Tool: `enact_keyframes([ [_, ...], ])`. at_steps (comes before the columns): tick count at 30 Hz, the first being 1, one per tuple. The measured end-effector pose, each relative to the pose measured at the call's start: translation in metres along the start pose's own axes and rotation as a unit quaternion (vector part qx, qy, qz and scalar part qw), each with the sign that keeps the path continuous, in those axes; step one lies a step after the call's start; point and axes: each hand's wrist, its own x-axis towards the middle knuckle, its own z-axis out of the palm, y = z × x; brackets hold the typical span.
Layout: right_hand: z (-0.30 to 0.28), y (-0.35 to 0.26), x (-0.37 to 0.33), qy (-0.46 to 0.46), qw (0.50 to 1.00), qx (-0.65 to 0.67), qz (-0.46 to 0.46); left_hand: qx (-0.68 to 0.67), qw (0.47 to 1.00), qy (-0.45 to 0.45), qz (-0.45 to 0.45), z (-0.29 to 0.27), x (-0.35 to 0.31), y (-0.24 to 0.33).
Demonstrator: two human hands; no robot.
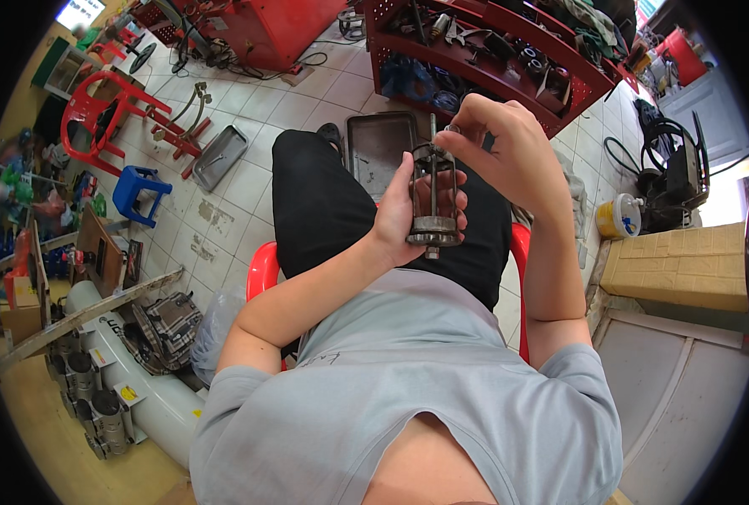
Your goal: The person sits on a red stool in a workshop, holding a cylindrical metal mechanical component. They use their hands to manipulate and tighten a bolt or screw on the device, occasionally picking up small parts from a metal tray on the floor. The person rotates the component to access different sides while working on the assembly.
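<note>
Over my lap, left hand (408,210) wraps the metal cage part (433,198) by its side posts while right hand (496,139) pinches its top rod; I judge it heavy, rigid, possibly greasy, best gripped around the posts.

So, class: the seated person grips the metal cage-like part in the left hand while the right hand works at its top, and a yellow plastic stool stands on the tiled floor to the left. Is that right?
Not quite. The plastic stool is blue, not yellow, as the head view shows. The rest stands: the left hand grips the metal cage-like part, and the right hand works at its top.
</note>
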Motion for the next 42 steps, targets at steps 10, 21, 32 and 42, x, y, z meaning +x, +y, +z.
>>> enact_keyframes([
  [10,0.006,0.001,-0.002,0.061,0.997,0.037,-0.042,-0.006,1.0,-0.019,0.004,0.0,0.001,0.001],
  [21,0.004,-0.002,0.001,0.062,0.996,0.048,-0.041,-0.016,1.0,-0.011,-0.013,0.0,0.0,-0.002],
  [32,-0.001,-0.009,0.002,-0.004,0.997,0.034,0.067,-0.055,0.998,-0.038,-0.017,-0.004,0.001,-0.004],
  [42,0.007,0.001,0.001,-0.007,0.996,0.085,0.024,-0.057,0.997,-0.04,-0.013,-0.005,0.002,-0.005],
])
